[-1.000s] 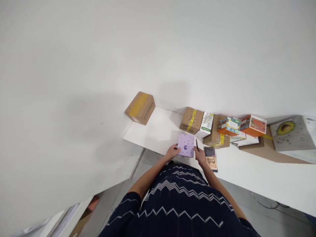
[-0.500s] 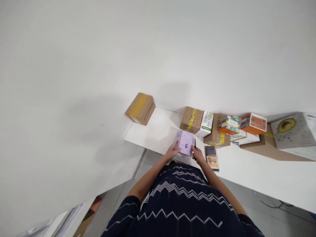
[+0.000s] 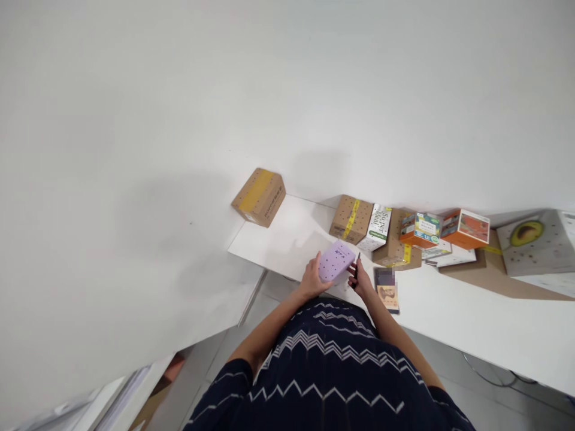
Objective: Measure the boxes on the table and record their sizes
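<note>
A small purple box (image 3: pixel 336 261) with dark spots is held over the front edge of the white table, tilted. My left hand (image 3: pixel 313 279) grips its left side, with the thumb along the near edge. My right hand (image 3: pixel 360 281) is closed around a dark, pen-like tool (image 3: pixel 356 274) whose tip points away from me. Some of the right fingers reach to the right edge of the purple box; the contact there is partly hidden. Just right of that hand lies a dark booklet (image 3: pixel 387 292) with an orange-tan picture, partly blurred.
A taped brown carton (image 3: pixel 259 197) stands at the table's left end. Along the wall are another brown carton (image 3: pixel 351 220), a white Super Meal box (image 3: pixel 376 228), two orange boxes (image 3: pixel 465 229) (image 3: pixel 419 231) and a big avocado box (image 3: pixel 530 242). The white table (image 3: pixel 453 308) runs right.
The purple box has been turned in my hands, so a different face now shows. My left hand has shifted round its left side. The pen-like tool has stayed in my right hand.
</note>
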Demonstrator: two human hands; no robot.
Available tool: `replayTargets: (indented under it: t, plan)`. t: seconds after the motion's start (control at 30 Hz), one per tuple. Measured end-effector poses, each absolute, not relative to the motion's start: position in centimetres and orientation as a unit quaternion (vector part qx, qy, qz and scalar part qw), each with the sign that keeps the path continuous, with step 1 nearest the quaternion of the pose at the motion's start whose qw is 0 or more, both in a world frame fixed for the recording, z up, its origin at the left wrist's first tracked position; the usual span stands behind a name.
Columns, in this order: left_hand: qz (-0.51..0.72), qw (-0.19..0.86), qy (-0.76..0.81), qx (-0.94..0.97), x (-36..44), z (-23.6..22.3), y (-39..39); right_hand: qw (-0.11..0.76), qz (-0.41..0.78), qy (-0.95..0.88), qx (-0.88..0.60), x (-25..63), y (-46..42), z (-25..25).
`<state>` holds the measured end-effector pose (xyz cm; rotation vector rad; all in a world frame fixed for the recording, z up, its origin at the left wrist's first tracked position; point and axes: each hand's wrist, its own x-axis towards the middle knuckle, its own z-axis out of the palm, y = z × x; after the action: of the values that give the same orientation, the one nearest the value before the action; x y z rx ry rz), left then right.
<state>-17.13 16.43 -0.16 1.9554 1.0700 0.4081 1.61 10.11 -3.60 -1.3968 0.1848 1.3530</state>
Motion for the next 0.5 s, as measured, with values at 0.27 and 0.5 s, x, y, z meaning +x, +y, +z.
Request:
replayTargets:
  t: [0.27,0.5]
  plan:
    - [0.139,0.347,0.442,0.815,-17.6,-2.3,17.3,0.615,0.512,-0.038,-0.599,1.9,10.5,-0.6]
    - [0.161,0.391,0.478,0.769,-17.2,-5.2,18.2,0.551,0.394,-0.203,-0.707,-0.2,10.2,0.3]
